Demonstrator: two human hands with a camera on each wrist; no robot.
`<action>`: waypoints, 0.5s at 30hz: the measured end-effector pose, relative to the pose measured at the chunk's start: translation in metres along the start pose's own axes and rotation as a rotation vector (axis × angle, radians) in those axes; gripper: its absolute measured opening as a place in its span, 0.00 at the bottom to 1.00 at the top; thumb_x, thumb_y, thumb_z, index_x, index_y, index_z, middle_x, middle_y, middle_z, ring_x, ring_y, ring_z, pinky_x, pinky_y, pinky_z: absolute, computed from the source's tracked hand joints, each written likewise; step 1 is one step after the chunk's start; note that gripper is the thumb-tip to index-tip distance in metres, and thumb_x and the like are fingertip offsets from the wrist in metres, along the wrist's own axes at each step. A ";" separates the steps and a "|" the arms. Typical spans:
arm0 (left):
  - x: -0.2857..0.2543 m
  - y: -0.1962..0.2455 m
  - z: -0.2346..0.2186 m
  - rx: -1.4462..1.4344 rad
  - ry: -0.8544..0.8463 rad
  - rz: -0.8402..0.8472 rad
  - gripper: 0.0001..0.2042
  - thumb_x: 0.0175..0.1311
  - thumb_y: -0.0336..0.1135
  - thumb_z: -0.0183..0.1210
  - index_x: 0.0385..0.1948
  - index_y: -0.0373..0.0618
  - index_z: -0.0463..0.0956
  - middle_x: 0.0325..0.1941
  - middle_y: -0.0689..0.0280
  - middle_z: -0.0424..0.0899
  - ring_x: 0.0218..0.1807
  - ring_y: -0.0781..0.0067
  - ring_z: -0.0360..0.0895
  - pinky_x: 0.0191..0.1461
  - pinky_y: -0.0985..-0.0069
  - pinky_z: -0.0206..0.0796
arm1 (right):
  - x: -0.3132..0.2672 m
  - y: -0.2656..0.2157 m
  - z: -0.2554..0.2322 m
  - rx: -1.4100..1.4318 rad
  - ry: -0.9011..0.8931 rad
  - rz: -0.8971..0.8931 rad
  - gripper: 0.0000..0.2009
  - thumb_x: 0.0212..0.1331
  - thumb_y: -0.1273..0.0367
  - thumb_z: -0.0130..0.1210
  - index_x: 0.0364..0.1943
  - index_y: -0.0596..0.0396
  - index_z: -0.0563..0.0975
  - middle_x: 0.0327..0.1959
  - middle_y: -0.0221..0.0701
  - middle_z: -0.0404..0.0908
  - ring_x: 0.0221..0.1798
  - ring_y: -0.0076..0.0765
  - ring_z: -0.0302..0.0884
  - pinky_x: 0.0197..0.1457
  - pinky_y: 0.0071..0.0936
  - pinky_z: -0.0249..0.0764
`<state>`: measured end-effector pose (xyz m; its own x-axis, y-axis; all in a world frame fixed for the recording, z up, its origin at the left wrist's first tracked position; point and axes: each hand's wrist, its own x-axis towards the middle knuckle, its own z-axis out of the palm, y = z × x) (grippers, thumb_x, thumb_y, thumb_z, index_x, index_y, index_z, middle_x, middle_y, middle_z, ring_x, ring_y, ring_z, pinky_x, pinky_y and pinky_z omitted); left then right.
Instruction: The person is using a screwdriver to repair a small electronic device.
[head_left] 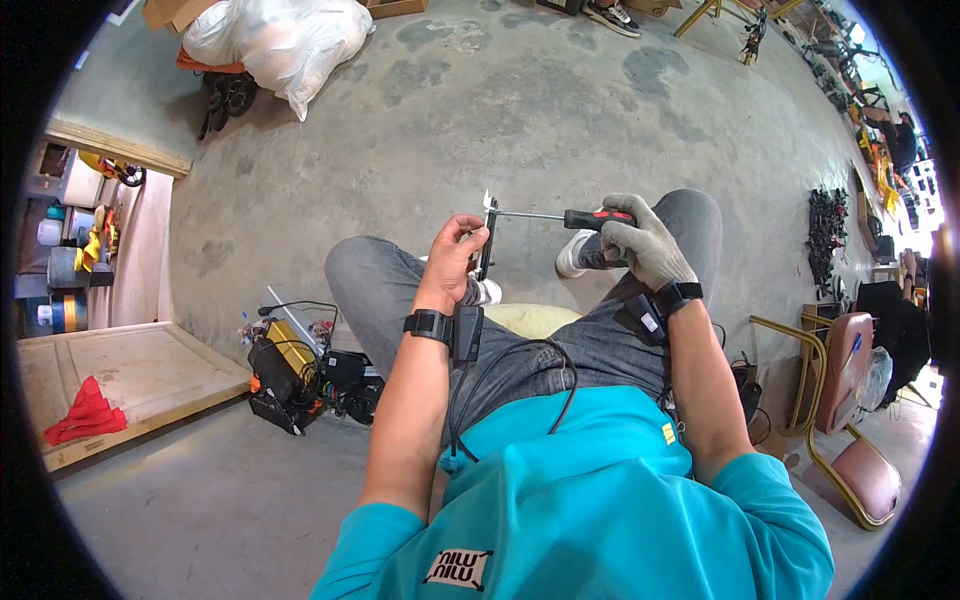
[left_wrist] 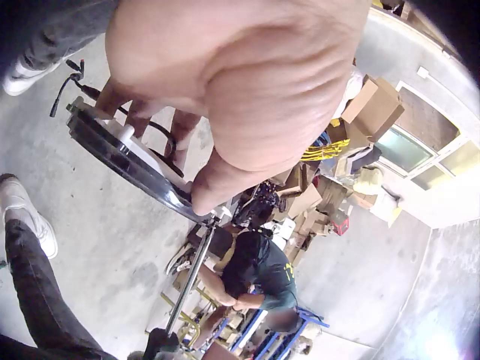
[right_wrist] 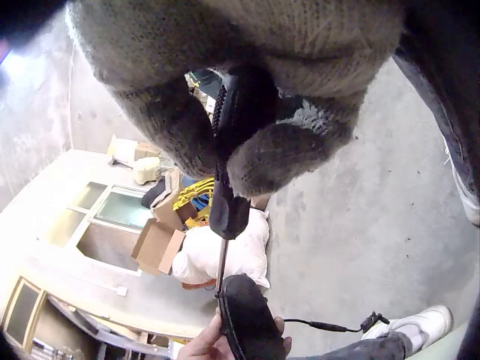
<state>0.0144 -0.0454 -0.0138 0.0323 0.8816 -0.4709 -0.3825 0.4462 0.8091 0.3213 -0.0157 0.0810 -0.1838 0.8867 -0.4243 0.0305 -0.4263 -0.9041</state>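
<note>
My bare left hand (head_left: 455, 258) grips a narrow black part (head_left: 489, 240) upright above the floor between my knees. In the left wrist view this part (left_wrist: 124, 161) is long, glossy and slightly curved, with a pale back side; a black cable with plugs (left_wrist: 75, 75) shows beside it. My right hand (head_left: 648, 245), in a grey knitted glove, holds a screwdriver (head_left: 590, 220) by its black and red handle. The screwdriver's metal shaft (left_wrist: 189, 281) points left, its tip right at a small fitting near one end of the part. From the right wrist, the part's rounded black face (right_wrist: 251, 319) shows.
Tools and cables (head_left: 290, 370) lie on the floor by my left knee, near a wooden board (head_left: 150, 370) with a red cloth. A white sack (head_left: 280, 45) sits far left. Chairs (head_left: 845, 400) stand to my right. Another person (left_wrist: 259, 270) sits across the room.
</note>
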 end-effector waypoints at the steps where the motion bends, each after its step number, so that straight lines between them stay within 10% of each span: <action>1: 0.000 0.000 0.000 0.000 -0.001 0.001 0.09 0.63 0.35 0.68 0.42 0.59 0.79 0.44 0.82 0.76 0.40 0.86 0.69 0.41 0.78 0.58 | 0.001 0.001 -0.001 -0.030 -0.010 -0.026 0.22 0.66 0.63 0.59 0.59 0.63 0.72 0.38 0.32 0.78 0.32 0.21 0.76 0.35 0.20 0.73; 15: -0.003 0.004 0.001 0.028 -0.001 0.007 0.08 0.68 0.35 0.65 0.44 0.58 0.77 0.42 0.82 0.75 0.44 0.85 0.72 0.43 0.73 0.62 | 0.003 -0.002 -0.005 -0.022 -0.052 0.051 0.24 0.67 0.64 0.59 0.61 0.65 0.69 0.41 0.34 0.77 0.31 0.23 0.76 0.34 0.21 0.75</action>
<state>0.0142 -0.0458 -0.0091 0.0302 0.8850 -0.4647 -0.3566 0.4438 0.8221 0.3255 -0.0110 0.0811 -0.2324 0.8530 -0.4673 0.0626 -0.4664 -0.8824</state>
